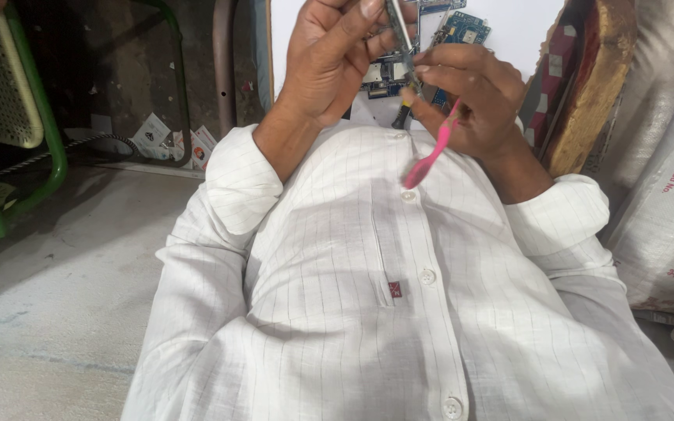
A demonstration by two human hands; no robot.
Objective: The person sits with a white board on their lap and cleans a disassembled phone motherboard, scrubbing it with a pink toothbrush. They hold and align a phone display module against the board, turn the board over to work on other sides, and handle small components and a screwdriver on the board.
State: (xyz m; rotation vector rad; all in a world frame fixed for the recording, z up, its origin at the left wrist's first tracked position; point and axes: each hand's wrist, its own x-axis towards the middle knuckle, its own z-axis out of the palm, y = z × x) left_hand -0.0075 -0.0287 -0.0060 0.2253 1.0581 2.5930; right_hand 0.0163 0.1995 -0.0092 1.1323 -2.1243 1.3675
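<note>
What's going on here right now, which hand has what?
A person in a white shirt works above a white surface strewn with blue circuit boards. The left hand pinches a thin metal part upright. The right hand holds a pink toothbrush, its handle pointing toward the chest.

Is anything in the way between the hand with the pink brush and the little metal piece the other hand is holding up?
Nothing visible. The right hand, which grips the pink brush, has its fingertips right at the thin metal piece that the left hand pinches. Blue circuit boards lie behind on the white surface, not between them.
</note>
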